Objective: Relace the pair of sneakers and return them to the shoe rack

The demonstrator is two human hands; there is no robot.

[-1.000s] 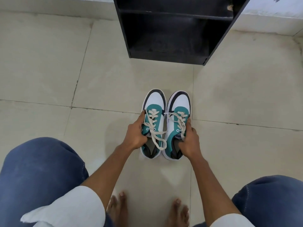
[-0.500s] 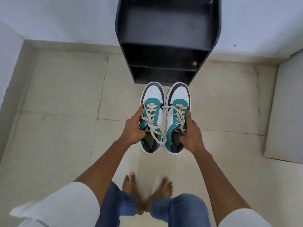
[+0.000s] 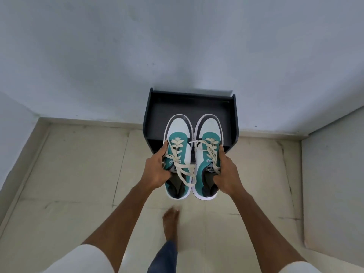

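Observation:
Two teal, white and black sneakers with cream laces hang side by side in the air, toes pointing away from me. My left hand (image 3: 157,170) grips the left sneaker (image 3: 178,133) at its outer side. My right hand (image 3: 226,174) grips the right sneaker (image 3: 208,131) the same way. Both are laced, and loose lace ends trail over the left shoe's opening. The toes hover over the front of the top shelf of the black shoe rack (image 3: 189,107), which stands against the wall. The rack's lower shelves are hidden by the shoes.
A pale grey wall (image 3: 177,46) rises right behind the rack. Beige floor tiles (image 3: 78,174) spread to both sides. A grey panel or door (image 3: 332,184) stands at the right. My bare foot (image 3: 171,221) is on the floor below the shoes.
I have risen from a crouch to standing and lifted both sneakers off the floor. They now hover over the rack's top shelf, and one foot has stepped forward.

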